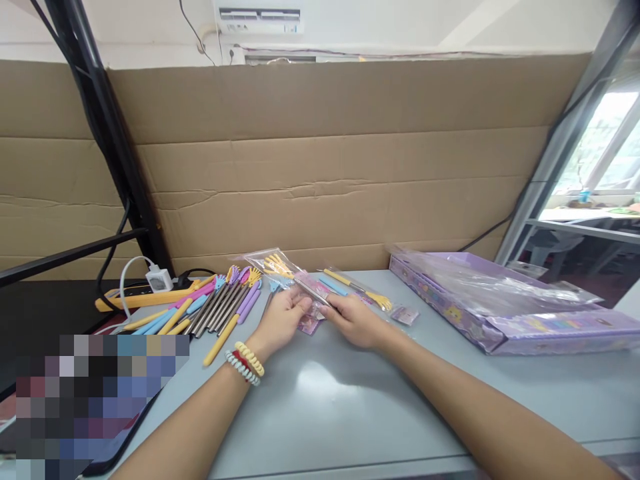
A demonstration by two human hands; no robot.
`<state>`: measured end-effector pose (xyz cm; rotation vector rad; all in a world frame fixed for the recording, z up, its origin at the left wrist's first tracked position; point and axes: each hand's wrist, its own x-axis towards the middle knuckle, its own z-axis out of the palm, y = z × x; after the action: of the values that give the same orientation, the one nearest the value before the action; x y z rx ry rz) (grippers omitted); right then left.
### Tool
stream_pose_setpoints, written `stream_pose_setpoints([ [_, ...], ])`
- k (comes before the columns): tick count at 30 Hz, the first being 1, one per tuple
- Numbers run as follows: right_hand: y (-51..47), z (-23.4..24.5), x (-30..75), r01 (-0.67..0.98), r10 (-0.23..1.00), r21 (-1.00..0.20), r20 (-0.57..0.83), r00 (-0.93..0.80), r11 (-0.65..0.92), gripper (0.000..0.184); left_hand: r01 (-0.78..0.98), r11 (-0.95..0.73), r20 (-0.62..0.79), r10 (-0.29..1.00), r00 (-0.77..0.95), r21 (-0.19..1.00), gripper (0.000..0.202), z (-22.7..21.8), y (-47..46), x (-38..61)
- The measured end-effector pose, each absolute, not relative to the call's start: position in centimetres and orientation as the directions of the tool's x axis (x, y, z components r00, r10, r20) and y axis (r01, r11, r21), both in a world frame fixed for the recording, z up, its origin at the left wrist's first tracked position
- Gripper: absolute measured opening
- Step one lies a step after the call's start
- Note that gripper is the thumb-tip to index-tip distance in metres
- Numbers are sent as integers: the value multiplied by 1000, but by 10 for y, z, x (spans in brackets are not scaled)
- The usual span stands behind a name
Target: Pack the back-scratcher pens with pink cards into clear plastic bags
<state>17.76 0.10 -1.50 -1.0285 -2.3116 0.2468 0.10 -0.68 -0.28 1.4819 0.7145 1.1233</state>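
My right hand (357, 321) is closed around a slim metal rod (313, 292), which looks like the shaft of a back scratcher. My left hand (286, 312) is closed beside it, fingertips near the rod and a pink printed packet (309, 327); what it pinches is hidden. A blue hand-shaped head (277, 285) shows just behind my left hand. Left of it lies a row of back scratchers (227, 303) with metal shafts and yellow, blue, pink and purple handles. Behind my hands are a clear bag with yellow heads (277, 265) and a bagged yellow back scratcher (377, 299).
A purple box (445, 313) with clear plastic bags (480, 287) stands at right. A small packet (404, 315) lies near my right wrist. On the left are a yellow power strip (113, 300) with a white charger (159, 279) and a blurred-out area. Cardboard (340, 167) walls the back.
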Motion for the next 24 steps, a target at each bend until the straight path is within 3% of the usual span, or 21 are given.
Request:
stream_pose_setpoints([
  [5, 1, -13, 178, 601, 719, -399, 447, -532, 693, 29, -63, -235, 236, 843, 483, 970, 44, -4, -9, 2],
  [9, -1, -10, 179, 590, 731, -432, 440, -522, 682, 29, -153, -225, 264, 910, 319, 962, 46, 3, -6, -5],
  [15, 1, -12, 179, 611, 714, -376, 449, -538, 697, 30, -365, -214, 255, 965, 66, 906, 35, 10, 3, -16],
  [20, 1, -15, 179, 609, 721, -392, 450, -526, 689, 32, -345, -184, 246, 958, 145, 920, 36, 8, -1, -10],
  [24, 0, -14, 179, 588, 716, -411, 454, -531, 697, 30, -301, -130, 205, 950, 234, 945, 49, 6, -10, -2],
])
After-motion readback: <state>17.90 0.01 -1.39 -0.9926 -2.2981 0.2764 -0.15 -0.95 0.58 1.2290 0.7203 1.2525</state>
